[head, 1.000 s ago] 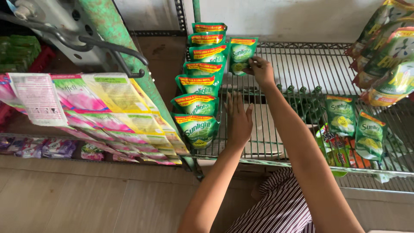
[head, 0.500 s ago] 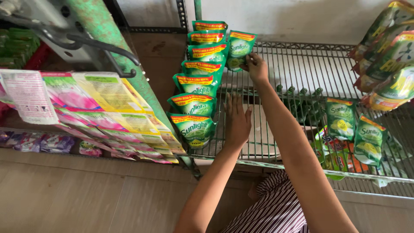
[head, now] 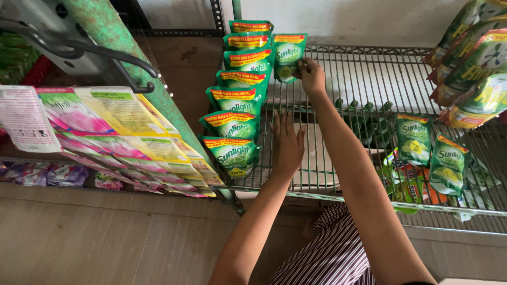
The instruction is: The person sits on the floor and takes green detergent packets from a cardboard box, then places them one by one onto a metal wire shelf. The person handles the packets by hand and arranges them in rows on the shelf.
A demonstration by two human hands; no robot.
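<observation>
- The silver wire rack shelf [head: 364, 68] spans the right half of the view; its front rail runs along the lower edge, and a broad stretch of bare wire lies open between the two hands and the right-hand packs.
- A worn green-painted metal post [head: 113, 39] slants from upper left down toward the shelf's front left corner, closing off that side.
- Pink and yellow flat sachet strips [head: 113, 126] hang in a fan to the left of the post, well apart from the hands.
- A column of green stand-up soap pouches with red and yellow top bands [head: 236, 105] runs along the shelf's left edge, overlapping from the back wall to the front rail.
- Loose green pouches [head: 430, 148] lie at the shelf's right front, well apart from the column, with more green packs hanging at the upper right.
- The left hand [head: 288, 145] lies flat and released on the wire, fingers spread, just beside the column's front pouches.
- The right hand [head: 312, 76] reaches to the back; its grip pinches the edge of a single green pouch [head: 288, 53] standing upright just beside the column's rear end, near the back wall.
</observation>
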